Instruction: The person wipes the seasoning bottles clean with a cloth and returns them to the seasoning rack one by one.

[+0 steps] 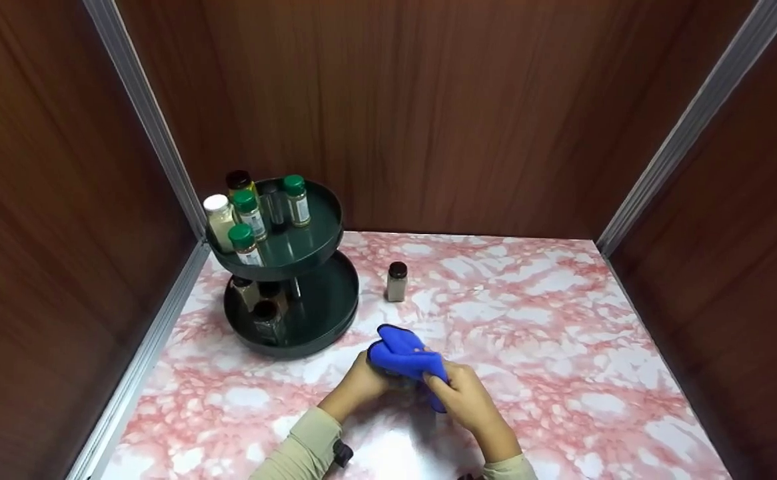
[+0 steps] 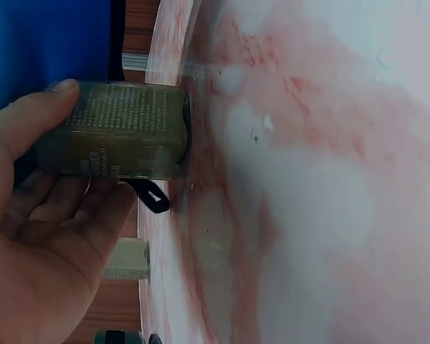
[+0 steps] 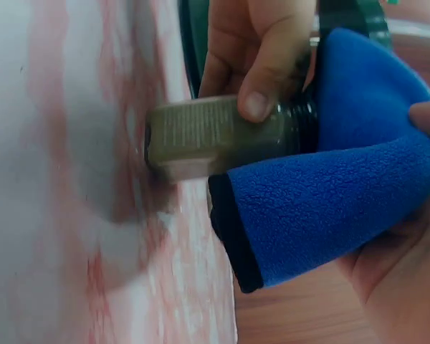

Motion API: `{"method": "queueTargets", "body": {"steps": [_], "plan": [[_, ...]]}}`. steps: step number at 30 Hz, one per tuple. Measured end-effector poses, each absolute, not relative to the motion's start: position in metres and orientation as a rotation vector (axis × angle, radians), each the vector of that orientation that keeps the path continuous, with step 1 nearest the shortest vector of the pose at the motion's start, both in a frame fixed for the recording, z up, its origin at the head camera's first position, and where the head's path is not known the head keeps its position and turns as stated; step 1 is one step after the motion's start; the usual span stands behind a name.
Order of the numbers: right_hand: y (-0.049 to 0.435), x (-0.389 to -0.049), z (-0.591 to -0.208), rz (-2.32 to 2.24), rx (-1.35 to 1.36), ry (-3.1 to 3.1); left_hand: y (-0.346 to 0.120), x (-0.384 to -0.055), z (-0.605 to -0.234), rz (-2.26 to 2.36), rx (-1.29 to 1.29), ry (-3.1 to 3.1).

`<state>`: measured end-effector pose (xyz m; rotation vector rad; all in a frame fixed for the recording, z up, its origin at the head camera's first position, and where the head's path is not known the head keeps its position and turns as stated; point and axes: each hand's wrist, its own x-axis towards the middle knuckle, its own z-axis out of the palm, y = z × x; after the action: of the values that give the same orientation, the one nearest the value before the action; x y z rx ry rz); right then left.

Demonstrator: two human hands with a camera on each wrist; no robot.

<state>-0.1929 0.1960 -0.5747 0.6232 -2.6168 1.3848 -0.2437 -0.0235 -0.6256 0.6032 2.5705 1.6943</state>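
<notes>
Well off tabletop's back edge (image 1: 468,239), cloth (image 1: 405,361)

one left hand (image 1: 362,381) and one right hand (image 1: 463,399) are counted, with one blue cloth (image 1: 408,361) and one held bottle (image 2: 132,136). one standing bottle (image 1: 396,285) is found farther off, on one table (image 1: 548,347). at far left one two-tier stand (image 1: 295,267) is seen; on its upper tier (image 1: 322,220) six bottles (image 1: 222,229) are counted, three of them green-capped, and on its lower tier (image 1: 325,300) three dark-capped jars (image 1: 268,325).

Marbled pink tabletop (image 1: 535,320) under tiered tray (image 1: 295,267) and capped bottle (image 1: 396,287).
</notes>
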Motion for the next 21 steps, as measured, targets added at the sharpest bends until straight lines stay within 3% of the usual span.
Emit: {"method": "queueTargets", "body": {"steps": [12, 21], "plan": [[0.17, -0.198, -0.574, 1.244, 0.464, -2.707, -0.022, -0.249, -0.628, 1.72, 0.581, 2.487], [0.159, -0.206, -0.583, 1.13, 0.615, -2.682, -0.019, -0.247, -0.625, 1.678, 0.675, 2.589]]}}
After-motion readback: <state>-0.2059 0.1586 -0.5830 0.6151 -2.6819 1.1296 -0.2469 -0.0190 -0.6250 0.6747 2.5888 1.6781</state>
